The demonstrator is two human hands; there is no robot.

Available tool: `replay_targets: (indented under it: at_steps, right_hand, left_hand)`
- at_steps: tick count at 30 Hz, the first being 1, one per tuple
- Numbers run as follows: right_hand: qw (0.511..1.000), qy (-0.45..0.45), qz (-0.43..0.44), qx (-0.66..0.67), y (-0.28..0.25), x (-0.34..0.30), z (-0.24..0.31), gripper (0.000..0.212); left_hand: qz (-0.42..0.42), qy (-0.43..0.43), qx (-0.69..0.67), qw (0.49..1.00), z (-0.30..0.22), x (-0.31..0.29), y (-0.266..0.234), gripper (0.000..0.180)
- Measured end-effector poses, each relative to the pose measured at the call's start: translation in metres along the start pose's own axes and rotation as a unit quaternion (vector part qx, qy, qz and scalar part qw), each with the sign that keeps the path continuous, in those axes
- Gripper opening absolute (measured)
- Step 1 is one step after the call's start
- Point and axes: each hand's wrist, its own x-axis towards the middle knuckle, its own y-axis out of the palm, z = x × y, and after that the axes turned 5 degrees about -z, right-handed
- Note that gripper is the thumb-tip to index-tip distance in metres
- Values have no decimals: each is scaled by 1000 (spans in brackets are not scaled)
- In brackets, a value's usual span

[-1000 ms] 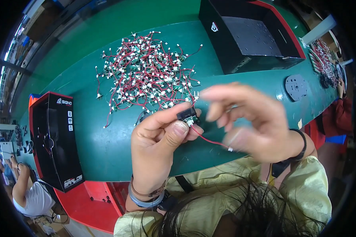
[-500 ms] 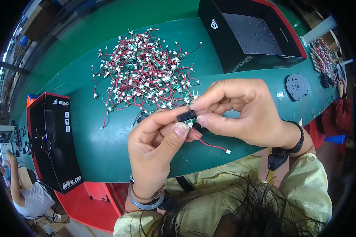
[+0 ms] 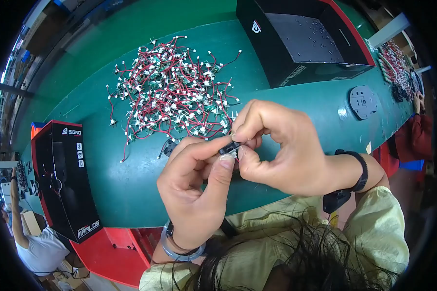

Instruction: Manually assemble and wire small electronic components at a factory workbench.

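Observation:
Between my two hands, in front of me, is a small black plastic part (image 3: pixel 228 148) with a white connector at its near side. My left hand (image 3: pixel 199 177) pinches it with thumb and forefinger. From the other side my right hand (image 3: pixel 277 140) grips it at the fingertips, with the thumb at the white end. The green board and most of the red wire are hidden by my fingers. Just beyond my hands lies a heap of small circuit boards (image 3: pixel 170 92) with white connectors and red and black wires.
A large open black box (image 3: pixel 296 41) holding tiny scattered bits stands at the far right. Another black box (image 3: pixel 73 179) stands at the left edge. A grey round-ended plate (image 3: pixel 362 103) lies to the right on the green table (image 3: pixel 131 199). Co-workers are at both sides.
The black part has been turned between my fingers, and its dangling red wire has gone behind my right hand. My right fingers have closed in further around it.

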Motion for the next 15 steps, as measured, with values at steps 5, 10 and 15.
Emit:
replay_targets:
  at_steps: [5,10,15]
  right_hand:
    - [996,-2,8,91,-4,-2,-3,20]
    - [998,24,12,52,1,1,-3,19]
    - [988,11,-53,144,9,-2,-11,19]
  left_hand:
    - [9,-29,-35,999,-3,3,0,17]
    - [13,-28,-63,998,4,1,0,18]
    - [17,-72,-72,995,1,3,2,22]
